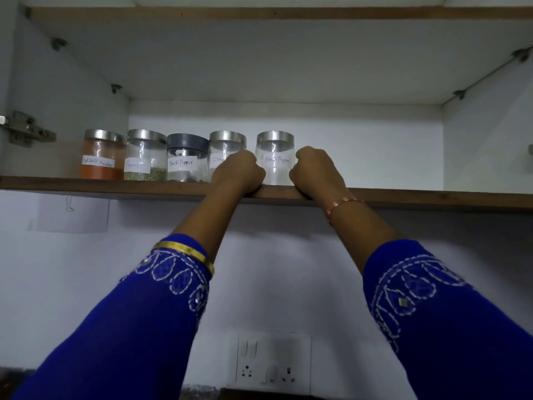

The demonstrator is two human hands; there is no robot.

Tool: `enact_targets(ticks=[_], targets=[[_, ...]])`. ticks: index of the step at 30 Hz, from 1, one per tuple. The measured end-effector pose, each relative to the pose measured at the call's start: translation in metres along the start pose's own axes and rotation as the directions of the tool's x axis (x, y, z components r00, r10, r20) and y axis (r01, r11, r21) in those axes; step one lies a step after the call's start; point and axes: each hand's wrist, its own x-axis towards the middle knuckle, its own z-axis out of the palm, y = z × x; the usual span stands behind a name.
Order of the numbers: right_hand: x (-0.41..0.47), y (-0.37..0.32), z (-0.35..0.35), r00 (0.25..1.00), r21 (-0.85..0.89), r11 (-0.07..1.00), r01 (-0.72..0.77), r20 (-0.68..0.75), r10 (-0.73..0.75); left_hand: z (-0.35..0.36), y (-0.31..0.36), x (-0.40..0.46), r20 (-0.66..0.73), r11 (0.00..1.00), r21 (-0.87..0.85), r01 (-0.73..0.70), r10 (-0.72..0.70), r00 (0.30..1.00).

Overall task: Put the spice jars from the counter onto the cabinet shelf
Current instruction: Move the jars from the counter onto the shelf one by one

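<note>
- Cabinet shelf (115,187): five spice jars stand in a row near its front edge
- Rightmost jar (275,157), labelled "Black Pepper", stands apart from the clove jar (226,151)
- Left hand (239,171): fingers curled closed, empty, beside this jar
- Right hand (314,168): fingers curled closed, empty, on the opposite side

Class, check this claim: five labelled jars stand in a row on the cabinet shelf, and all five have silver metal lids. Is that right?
Not quite. Five labelled jars do stand in a row on the cabinet shelf, but only four have silver lids. The middle jar, labelled Black Pepper, has a dark grey lid, as the head view shows.
</note>
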Motion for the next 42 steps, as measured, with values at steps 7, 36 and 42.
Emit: enact_targets(ticks=[7, 36, 42], targets=[[-0.040, 0.009, -0.001, 0.990, -0.208, 0.974, 0.088, -0.088, -0.108, 0.010, -0.003, -0.048, -0.285, 0.957, 0.255, -0.137, 0.209, 0.935], [-0.548, 0.191, 0.016, 0.823, -0.218, 0.857, -0.467, 0.245, 0.512, 0.174, -0.010, -0.492, 0.664, 0.812, -0.523, 0.261, 0.196, 0.722], [-0.570, 0.194, 0.018, 0.703, -0.205, 0.793, -0.574, 0.372, 0.606, 0.189, -0.012, -0.533, 0.808, 0.819, -0.399, 0.413, 0.100, 0.581]])
